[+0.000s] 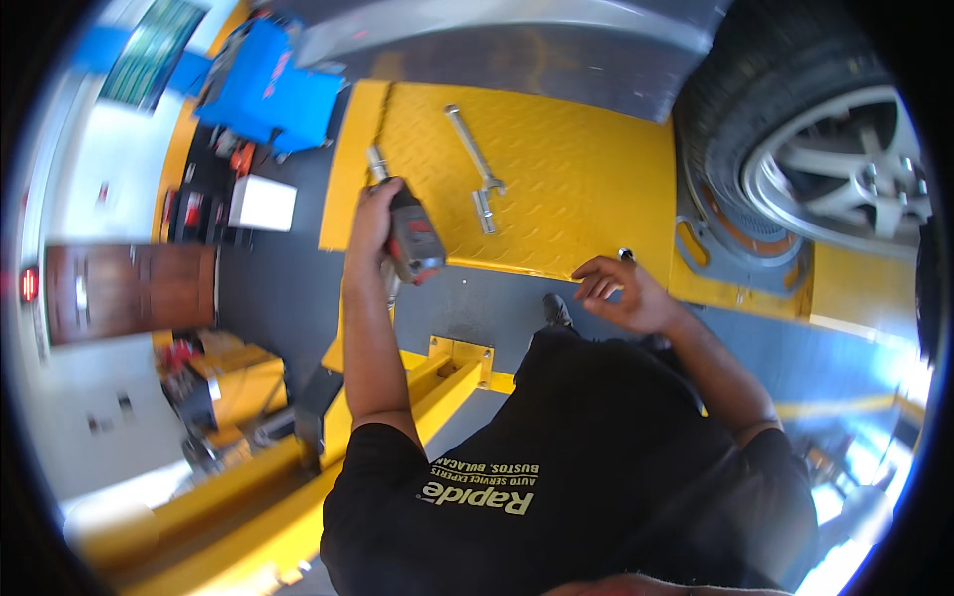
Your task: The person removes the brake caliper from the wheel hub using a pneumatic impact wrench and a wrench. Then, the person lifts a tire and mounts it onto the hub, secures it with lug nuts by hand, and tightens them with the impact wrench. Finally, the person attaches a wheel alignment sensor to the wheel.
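My left hand (372,217) is closed round a dark grey and red cordless impact wrench (410,233). A shiny socket (377,164) on its nose points away from me over the yellow tread plate (586,169). My right hand (628,296) hovers by the plate's near edge, its fingers loosely bent and apart with nothing visible in them. Just beyond those fingers is a small round metal piece (626,255), perhaps a socket. On the plate lies a long combination wrench (471,144). A short silver metal piece (484,213) sits against its near end.
A car wheel (845,174) stands at the right on a round turntable (750,221). The grey car body (517,60) overhangs the plate's far side. Yellow lift beams (427,397) run at the lower left. Blue equipment (273,89) and a white box (262,203) stand at the far left.
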`<state>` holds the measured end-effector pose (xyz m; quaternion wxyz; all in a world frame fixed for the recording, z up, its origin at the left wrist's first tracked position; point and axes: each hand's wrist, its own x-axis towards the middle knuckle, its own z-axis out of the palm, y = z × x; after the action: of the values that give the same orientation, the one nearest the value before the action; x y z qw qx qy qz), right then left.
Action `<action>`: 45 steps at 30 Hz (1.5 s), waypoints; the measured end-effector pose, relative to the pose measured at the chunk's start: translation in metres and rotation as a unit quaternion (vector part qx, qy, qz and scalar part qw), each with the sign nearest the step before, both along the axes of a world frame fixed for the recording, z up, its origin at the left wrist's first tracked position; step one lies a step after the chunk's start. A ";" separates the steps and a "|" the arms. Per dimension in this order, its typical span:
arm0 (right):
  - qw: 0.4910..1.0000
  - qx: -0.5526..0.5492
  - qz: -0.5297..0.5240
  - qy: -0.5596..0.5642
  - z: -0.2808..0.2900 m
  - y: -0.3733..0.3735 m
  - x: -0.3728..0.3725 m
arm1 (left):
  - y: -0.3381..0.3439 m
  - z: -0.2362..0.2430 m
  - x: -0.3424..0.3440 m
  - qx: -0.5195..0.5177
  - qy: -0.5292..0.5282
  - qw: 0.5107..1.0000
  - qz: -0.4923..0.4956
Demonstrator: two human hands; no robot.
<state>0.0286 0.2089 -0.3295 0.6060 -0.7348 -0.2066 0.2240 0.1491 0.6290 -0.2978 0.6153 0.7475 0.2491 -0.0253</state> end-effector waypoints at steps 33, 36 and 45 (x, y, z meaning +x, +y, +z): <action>0.747 -0.302 -0.591 0.021 -0.030 -0.158 -0.255 | -0.187 -0.058 0.012 0.404 -0.136 0.756 -0.496; 0.537 -0.407 -0.724 0.143 -0.015 -0.195 -0.430 | -0.237 -0.042 -0.005 0.411 -0.158 0.699 -0.563; 0.122 -0.243 -0.962 0.039 0.029 -0.068 -0.712 | -0.564 0.026 -0.266 0.318 -0.197 0.442 -0.815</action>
<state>-0.6837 0.1406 -0.3004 0.1188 -0.4269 0.7592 -0.4767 -0.1165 0.0648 -0.2718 0.0628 0.7339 -0.6127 -0.2865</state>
